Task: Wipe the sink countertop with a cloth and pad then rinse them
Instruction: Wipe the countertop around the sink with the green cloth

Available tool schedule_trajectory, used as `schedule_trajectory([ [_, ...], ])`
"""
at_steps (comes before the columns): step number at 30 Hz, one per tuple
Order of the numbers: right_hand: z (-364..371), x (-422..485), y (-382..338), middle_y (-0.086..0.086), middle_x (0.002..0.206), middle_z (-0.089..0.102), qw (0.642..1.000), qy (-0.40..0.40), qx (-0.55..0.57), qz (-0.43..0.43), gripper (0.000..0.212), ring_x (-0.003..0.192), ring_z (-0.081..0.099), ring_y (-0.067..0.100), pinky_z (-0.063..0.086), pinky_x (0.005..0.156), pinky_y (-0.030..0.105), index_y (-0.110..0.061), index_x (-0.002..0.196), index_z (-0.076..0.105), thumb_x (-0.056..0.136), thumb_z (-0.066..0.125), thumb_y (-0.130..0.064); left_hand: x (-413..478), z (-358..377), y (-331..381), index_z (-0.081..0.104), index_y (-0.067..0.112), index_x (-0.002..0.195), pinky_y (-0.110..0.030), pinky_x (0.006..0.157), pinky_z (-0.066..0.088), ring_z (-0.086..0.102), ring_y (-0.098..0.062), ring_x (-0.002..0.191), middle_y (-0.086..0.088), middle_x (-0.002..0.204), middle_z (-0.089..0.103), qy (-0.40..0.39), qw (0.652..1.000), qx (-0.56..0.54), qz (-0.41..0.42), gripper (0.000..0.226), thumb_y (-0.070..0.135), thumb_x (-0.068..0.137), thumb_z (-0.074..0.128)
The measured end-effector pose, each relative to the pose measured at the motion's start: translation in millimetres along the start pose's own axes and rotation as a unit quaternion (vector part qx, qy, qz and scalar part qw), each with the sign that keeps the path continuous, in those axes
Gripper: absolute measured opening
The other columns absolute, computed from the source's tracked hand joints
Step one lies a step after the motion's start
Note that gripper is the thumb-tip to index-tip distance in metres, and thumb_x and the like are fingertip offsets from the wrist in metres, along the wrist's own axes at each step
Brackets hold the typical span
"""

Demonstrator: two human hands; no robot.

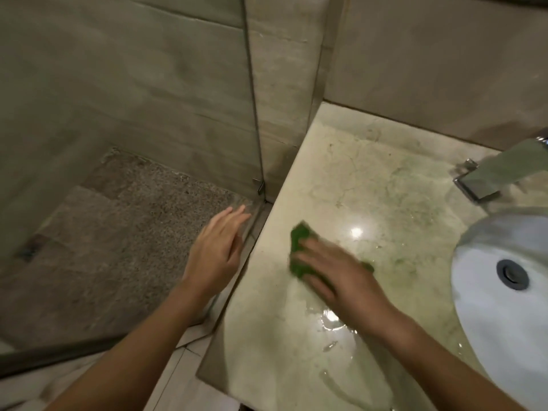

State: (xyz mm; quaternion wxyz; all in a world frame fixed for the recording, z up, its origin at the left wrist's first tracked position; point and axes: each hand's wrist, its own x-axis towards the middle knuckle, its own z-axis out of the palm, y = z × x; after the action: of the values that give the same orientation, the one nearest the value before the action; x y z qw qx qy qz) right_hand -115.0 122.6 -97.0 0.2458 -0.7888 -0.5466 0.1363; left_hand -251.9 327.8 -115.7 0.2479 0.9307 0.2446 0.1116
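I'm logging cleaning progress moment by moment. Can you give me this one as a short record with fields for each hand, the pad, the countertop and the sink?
right hand: fingers flat on the green pad, pressing it onto the countertop
left hand: open, holds nothing, out past the countertop's left edge
green pad: near the countertop's left edge, partly under the fingers
countertop: wet, with puddles toward the front and faint green smears
sink basin: at right, drain visible
faucet: behind the basin
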Motion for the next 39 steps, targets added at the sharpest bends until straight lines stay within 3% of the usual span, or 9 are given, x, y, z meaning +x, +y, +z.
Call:
schedule_trajectory([
  [3,17,42,-27,0.004,0.133,0.055,0.998,0.041,-0.002,0.044,0.032,0.124,0.049,0.024,0.039,0.105,0.040,-0.020,0.121,0.061,0.089,0.059,-0.026,1,4,-1,0.053,0.013,0.129,-0.039,0.106,0.035,0.039,-0.021,0.133,-0.002,0.139,0.050,0.002,1.000,-0.015,-0.017,0.047,0.028,0.091,0.030],
  [7,21,-16,-37,-0.003,0.132,0.055,0.996,-0.041,-0.021,-0.074,0.033,0.127,0.044,0.012,0.026,0.109,0.026,-0.025,0.119,0.062,0.090,0.049,-0.035,2,-2,8,0.053,0.013,0.130,-0.043,0.106,0.037,0.040,-0.022,0.132,-0.003,0.138,0.051,0.012,0.999,-0.033,-0.022,0.049,0.033,0.092,0.029],
  [9,5,-37,-9,-0.007,0.138,0.050,0.998,-0.036,-0.017,-0.046,0.037,0.131,0.034,0.004,0.026,0.111,0.027,-0.031,0.124,0.057,0.091,0.044,-0.042,4,-7,13,0.054,0.013,0.129,-0.042,0.106,0.038,0.040,-0.021,0.132,-0.002,0.138,0.051,0.018,0.999,-0.034,-0.016,0.048,0.033,0.092,0.029],
  [14,-2,11,7,0.001,0.137,0.052,0.995,0.068,-0.002,0.078,0.038,0.128,0.045,0.019,0.038,0.105,0.041,-0.023,0.124,0.058,0.092,0.043,-0.037,11,6,40,0.054,0.013,0.129,-0.032,0.108,0.029,0.036,-0.016,0.133,0.001,0.140,0.048,0.026,0.999,-0.048,0.001,0.040,0.024,0.095,0.035],
  [20,-20,-76,15,-0.007,0.137,0.050,0.999,-0.018,0.002,-0.032,0.034,0.129,0.041,0.009,0.040,0.104,0.036,-0.030,0.123,0.055,0.092,0.044,-0.041,6,19,77,0.054,0.014,0.130,-0.018,0.107,0.015,0.028,-0.006,0.133,0.002,0.141,0.047,0.019,0.999,-0.033,0.021,0.040,0.022,0.096,0.034],
  [25,-37,-29,61,0.001,0.135,0.052,0.989,0.105,0.001,0.108,0.032,0.127,0.045,0.018,0.039,0.105,0.039,-0.020,0.123,0.059,0.092,0.054,-0.028,3,44,96,0.056,0.014,0.126,-0.035,0.107,0.027,0.039,-0.019,0.130,-0.001,0.138,0.051,-0.012,0.997,0.036,0.074,0.039,0.021,0.093,0.036],
  [31,-41,-116,54,-0.007,0.139,0.047,0.999,-0.017,0.002,-0.036,0.035,0.134,0.034,0.006,0.031,0.109,0.026,-0.029,0.126,0.056,0.094,0.044,-0.040,-6,55,106,0.051,0.012,0.132,-0.041,0.109,0.025,0.036,-0.021,0.134,-0.004,0.141,0.048,-0.036,0.992,0.074,0.099,0.044,0.020,0.094,0.031],
  [37,-56,-43,94,0.000,0.137,0.051,0.990,0.104,0.008,0.097,0.033,0.129,0.041,0.013,0.033,0.109,0.034,-0.020,0.124,0.059,0.092,0.055,-0.029,-8,55,108,0.047,0.013,0.135,-0.039,0.113,0.021,0.032,-0.020,0.137,-0.003,0.145,0.044,-0.037,0.991,0.082,0.098,0.044,0.021,0.094,0.031],
  [39,-51,-59,81,0.002,0.135,0.053,0.996,0.072,0.004,0.053,0.033,0.128,0.040,0.013,0.024,0.111,0.022,-0.018,0.122,0.059,0.093,0.050,-0.032,-8,54,109,0.046,0.014,0.135,-0.039,0.114,0.020,0.031,-0.019,0.138,-0.002,0.145,0.043,-0.040,0.992,0.080,0.094,0.045,0.022,0.094,0.030],
])
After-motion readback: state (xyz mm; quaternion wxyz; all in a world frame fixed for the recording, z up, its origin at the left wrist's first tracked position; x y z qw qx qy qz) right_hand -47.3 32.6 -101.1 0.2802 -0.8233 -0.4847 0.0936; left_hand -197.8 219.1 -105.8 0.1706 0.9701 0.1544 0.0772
